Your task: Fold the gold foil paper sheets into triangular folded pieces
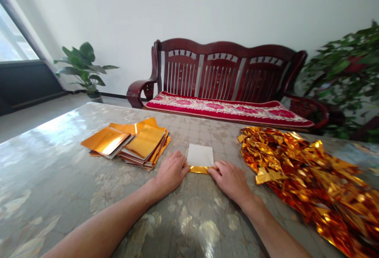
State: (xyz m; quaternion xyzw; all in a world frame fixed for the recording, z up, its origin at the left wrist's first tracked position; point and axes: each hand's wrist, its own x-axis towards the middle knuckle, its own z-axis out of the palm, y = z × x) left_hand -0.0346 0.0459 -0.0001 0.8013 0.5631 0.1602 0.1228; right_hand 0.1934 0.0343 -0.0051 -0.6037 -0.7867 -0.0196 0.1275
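Note:
A sheet of gold foil paper (200,154) lies white side up on the table, its near edge folded over into a narrow gold strip. My left hand (174,169) pinches the left end of that fold, thumb and fingers pressed together. At the right end, my right hand (227,175) grips the fold in the same way. Left of my left hand is a loose stack of gold foil sheets (145,141), some with pale undersides showing. To the right of my right hand spreads a large heap of folded gold foil pieces (299,163).
The table (124,202) has a glossy, flower-patterned cover. Beyond it stands a dark red wooden bench (220,72) with a red floral cushion (213,107). A potted plant (85,68) is at the far left, and trailing foliage (349,76) hangs at the right.

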